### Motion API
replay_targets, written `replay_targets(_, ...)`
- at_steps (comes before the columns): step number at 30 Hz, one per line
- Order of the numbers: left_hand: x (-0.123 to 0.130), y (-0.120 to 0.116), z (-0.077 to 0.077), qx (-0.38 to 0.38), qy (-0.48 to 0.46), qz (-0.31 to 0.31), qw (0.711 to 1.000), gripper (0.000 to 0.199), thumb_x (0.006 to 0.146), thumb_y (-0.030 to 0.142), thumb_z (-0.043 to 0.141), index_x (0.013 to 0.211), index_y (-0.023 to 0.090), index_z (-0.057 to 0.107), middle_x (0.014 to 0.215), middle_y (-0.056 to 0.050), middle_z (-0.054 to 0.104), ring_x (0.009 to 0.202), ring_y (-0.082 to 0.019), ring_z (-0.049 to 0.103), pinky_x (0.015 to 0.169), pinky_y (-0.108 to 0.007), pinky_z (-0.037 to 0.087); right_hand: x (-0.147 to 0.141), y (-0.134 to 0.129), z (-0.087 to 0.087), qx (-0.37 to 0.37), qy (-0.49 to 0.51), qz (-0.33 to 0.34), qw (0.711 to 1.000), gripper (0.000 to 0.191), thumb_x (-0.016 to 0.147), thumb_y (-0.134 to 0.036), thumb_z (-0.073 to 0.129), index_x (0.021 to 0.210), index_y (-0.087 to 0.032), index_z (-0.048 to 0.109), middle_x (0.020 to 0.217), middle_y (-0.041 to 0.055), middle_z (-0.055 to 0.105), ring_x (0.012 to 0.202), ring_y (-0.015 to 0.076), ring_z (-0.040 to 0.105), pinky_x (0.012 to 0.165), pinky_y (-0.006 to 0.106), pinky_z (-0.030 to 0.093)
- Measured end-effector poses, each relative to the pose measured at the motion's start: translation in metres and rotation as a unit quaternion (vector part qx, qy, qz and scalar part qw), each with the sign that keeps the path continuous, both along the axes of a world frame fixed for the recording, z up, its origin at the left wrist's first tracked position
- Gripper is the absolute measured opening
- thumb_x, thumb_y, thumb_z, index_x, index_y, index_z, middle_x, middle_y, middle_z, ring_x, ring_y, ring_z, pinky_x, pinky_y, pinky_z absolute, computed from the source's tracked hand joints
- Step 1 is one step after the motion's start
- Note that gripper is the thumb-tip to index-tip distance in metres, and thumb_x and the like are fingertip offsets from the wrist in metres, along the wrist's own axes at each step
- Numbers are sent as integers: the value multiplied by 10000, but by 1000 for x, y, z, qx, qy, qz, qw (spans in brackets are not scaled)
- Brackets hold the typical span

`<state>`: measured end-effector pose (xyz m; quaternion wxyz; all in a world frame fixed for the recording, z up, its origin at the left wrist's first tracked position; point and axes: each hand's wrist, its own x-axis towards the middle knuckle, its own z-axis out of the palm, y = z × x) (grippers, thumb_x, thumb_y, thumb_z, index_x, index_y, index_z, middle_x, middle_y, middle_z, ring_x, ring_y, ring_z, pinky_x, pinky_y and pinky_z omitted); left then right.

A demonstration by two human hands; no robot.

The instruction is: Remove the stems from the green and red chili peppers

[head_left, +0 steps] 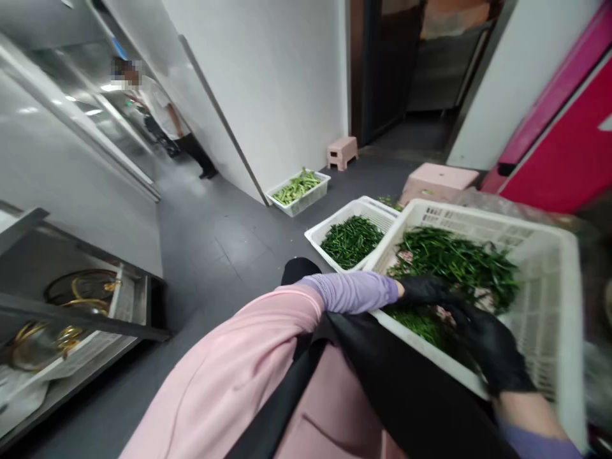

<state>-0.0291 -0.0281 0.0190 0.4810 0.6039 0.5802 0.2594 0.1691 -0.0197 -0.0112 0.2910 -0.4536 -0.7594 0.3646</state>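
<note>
A large white plastic basket point(540, 229) stands tilted close against my body, with cut dark-green leafy stalks point(454, 258) heaped inside. My left hand point(423, 291), in a black glove, reaches over the basket's near side into the greens. From the right, my right hand point(495, 347), also black-gloved, comes in over the near rim. The two hands meet low among the stalks, fingers bent together. Whatever is between them is hidden by the dark gloves. Finer green stalks point(423, 325) lie beneath them, and pinkish patches show through the heap.
Beside the basket sits a shallower white basket point(313, 237) of chopped greens point(352, 242). Farther off are a basket of pale-green pieces point(297, 188) and pink stools point(342, 153) point(442, 175). A metal shelf point(143, 312) is at left. A person point(160, 108) stands in the corridor.
</note>
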Motion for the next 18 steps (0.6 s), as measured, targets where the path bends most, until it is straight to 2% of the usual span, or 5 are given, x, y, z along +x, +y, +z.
replay_targets(2, 6, -11, 15, -37, -79, 44, 995, 303, 1050, 352, 683, 833, 212, 842, 1061, -111, 873, 1011, -261, 814, 1009, -381, 680, 2, -9, 18, -71, 18, -27, 997, 365, 732, -662, 697, 794, -315, 791, 919, 165, 849, 943, 462, 806, 873, 641, 640)
replay_targets(5, 6, -19, 29, -85, -106, 118, 984, 404, 1122, 483, 611, 962, 168, 806, 940, -100, 826, 803, -213, 730, 829, -400, 693, 4, -10, 40, -175, 148, -30, 973, 321, 774, -610, 758, 774, -289, 743, 932, 125, 843, 1012, 398, 794, 913, 568, 667)
replay_targets(8, -3, -10, 26, -59, -17, 84, 995, 404, 1098, 544, 664, 1095, 156, 781, 940, -84, 807, 801, -193, 707, 780, -357, 655, 3, 4, 42, -186, 186, -63, 963, 230, 693, -391, 932, 782, -291, 744, 1107, 101, 859, 1256, 344, 745, 1041, 467, 655)
replay_targets(14, -8, -9, 11, -57, 20, -63, 996, 702, 1104, 796, 467, 1002, 180, 786, 773, -86, 737, 694, -189, 644, 680, -361, 593, -12, 9, 37, -267, 285, -116, 913, 389, 753, -538, 948, 761, -247, 690, 896, 46, 806, 1008, 253, 762, 868, 365, 636)
replay_targets(18, 0, -6, 9, -22, -12, -37, 999, 634, 1055, 755, 623, 986, 151, 805, 792, -75, 754, 802, -211, 716, 773, -357, 623, -18, 4, 40, -275, 332, -131, 893, 360, 749, -498, 966, 832, -254, 714, 895, 36, 797, 1043, 259, 753, 861, 360, 641)
